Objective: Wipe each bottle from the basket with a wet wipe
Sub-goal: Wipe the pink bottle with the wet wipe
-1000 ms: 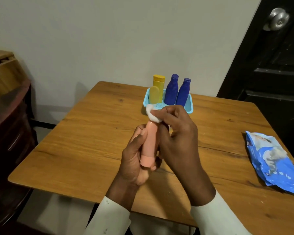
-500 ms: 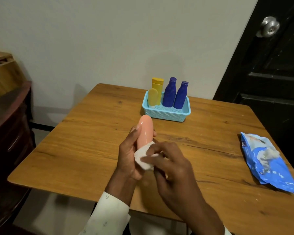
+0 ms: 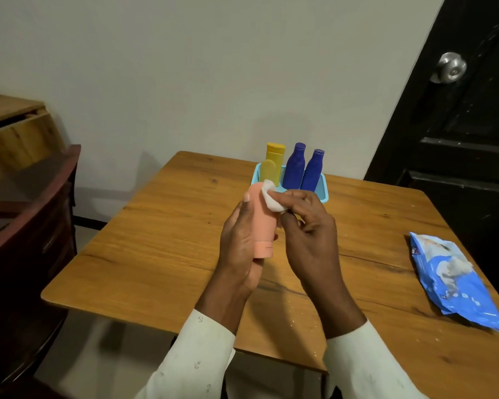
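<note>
Fingers of the right hand pinch the wet wipe against the top of the pink bottle gripped by the left hand at frame centre, so mid-wipe; next likely a downward stroke, basket bottles pending.

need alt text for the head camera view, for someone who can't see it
A left hand grips a peach plastic bottle while the right hand presses a white wet wipe against it, above a wooden table. Behind, a light blue basket holds two yellow and two dark blue bottles.
</note>
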